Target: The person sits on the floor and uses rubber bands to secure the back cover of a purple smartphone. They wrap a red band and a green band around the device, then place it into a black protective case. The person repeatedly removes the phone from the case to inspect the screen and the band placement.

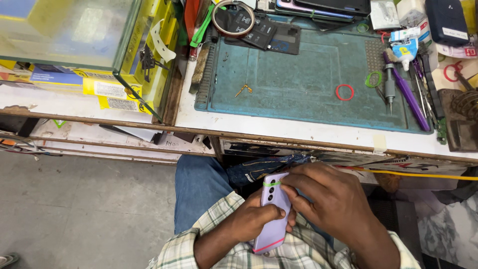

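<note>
A lilac smartphone [273, 214] lies back up over my lap, below the bench edge. A green rubber band wraps its top end and a pink one its bottom end. My left hand [255, 219] grips the phone around its middle from the left. My right hand [328, 199] covers its right side, with the fingertips on the green band near the camera lenses.
A teal work mat [303, 79] lies on the white bench with a red rubber band [344, 92], a green band [373, 79], a small brass part [243, 89], a tape roll [233, 18] and phone batteries. Screwdrivers and tweezers [406, 89] line its right edge. A glass case [74, 35] stands at left.
</note>
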